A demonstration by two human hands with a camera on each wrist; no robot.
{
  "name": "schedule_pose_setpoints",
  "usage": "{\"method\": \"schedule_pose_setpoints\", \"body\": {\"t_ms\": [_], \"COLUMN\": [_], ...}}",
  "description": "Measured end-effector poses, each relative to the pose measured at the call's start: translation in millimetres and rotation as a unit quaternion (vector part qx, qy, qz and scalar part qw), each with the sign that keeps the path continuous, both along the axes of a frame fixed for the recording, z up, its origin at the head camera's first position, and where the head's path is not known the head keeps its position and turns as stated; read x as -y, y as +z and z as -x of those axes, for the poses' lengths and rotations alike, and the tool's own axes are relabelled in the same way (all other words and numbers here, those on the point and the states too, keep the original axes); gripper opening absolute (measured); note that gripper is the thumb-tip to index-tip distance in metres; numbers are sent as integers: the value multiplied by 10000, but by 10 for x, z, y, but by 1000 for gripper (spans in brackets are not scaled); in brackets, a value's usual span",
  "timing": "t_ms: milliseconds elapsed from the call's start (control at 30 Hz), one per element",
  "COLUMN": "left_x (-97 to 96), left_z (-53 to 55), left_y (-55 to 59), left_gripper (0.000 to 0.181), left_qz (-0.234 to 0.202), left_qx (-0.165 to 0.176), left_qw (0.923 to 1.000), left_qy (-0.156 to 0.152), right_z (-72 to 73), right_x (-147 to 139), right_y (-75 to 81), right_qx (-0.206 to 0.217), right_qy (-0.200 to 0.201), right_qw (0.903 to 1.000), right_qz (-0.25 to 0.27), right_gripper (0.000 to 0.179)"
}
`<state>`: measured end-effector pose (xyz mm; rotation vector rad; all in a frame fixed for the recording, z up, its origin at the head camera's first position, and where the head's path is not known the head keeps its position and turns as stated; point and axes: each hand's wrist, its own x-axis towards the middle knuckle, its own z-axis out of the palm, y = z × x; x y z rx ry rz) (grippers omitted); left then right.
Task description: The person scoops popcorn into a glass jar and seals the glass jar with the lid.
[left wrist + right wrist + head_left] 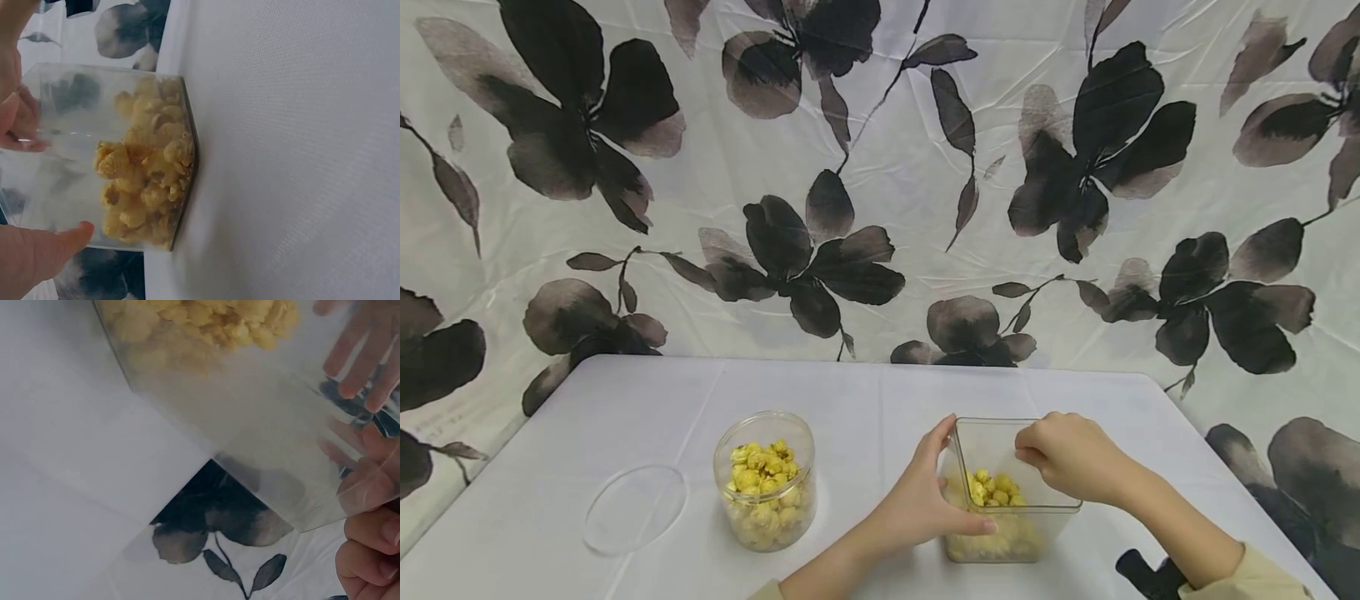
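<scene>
A clear square-sided container [1063, 517] stands upright at the right of the table, with yellow popcorn [996, 489] in its lower part. My left hand [928, 496] grips its left side in the head view, thumb across the front wall and fingers farther back. In the left wrist view the thumb [65, 240] lies on the wall above the popcorn. My right hand [1071, 457] is over the container's right rim, its fingers curled and tips at the opening. No piece shows between those fingers. The right wrist view has its curled knuckles [372, 550] at the rim.
A round clear jar [763, 533], lidless and well filled with popcorn, stands to the left of the square container. Farther left, a clear round lid [636, 510] lies flat on the white table [880, 400]. Flowered cloth [865, 150] hangs behind. A dark object [1142, 573] is by the right forearm.
</scene>
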<state>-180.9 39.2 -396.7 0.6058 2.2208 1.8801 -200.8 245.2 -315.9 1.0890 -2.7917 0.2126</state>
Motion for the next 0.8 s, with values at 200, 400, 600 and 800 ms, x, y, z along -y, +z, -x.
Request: {"method": "schedule_pose_setpoints", "body": {"t_ms": [200,400,600,800], "left_x": [-8,-14,-3,-7], "left_z": [11,7,3,3], "left_y": [17,16,19,32], "left_gripper": [111,111,110,110], "left_qz": [28,36,49,50], "left_qx": [33,56,57,45], "left_qw": [10000,9999,9999,9999], "left_qy": [64,81,82,104], "right_z": [-1,55,138,198], "right_x": [36,18,21,29], "right_y": [51,73,115,145], "right_qx": [375,751,883,1081], "right_qy": [100,200,562,561], "right_qw": [9992,9970,9944,9926], "right_qz": [-30,-25,-115,-34], "right_gripper": [40,43,40,35]}}
